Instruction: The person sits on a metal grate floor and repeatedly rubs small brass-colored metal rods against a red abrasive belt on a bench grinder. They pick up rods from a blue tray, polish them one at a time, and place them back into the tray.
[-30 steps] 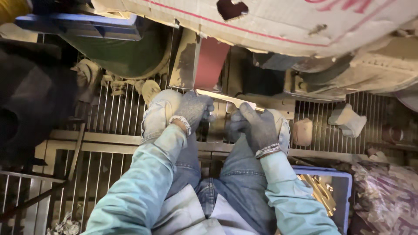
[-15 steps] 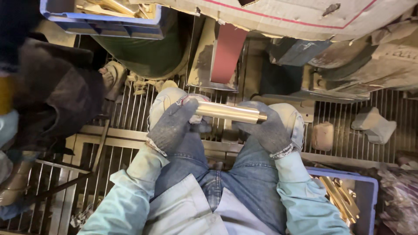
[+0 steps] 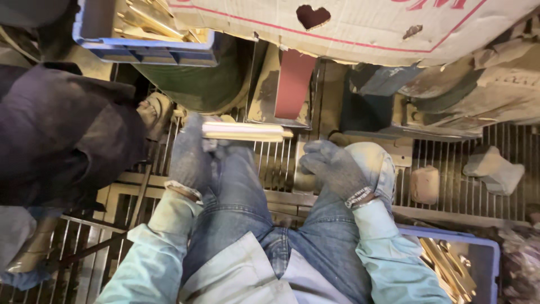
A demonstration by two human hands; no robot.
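Left hand (image 3: 190,155), grey glove, grips brass bar (image 3: 243,131) at its left end; bar lies level over left knee, just below red sanding belt (image 3: 293,84). Right hand (image 3: 333,168), gloved, loosely curled, holds nothing, rests on right knee, apart from bar. Blue crate (image 3: 147,46) of brass parts top left; second crate (image 3: 488,247) bottom right. Metal grate floor (image 3: 450,191) underfoot. Another person's dark sleeve (image 3: 62,141) at left.

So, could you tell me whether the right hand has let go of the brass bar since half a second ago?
Yes. The right hand has come off the brass bar and rests on the knee, nearer than the red sanding belt.
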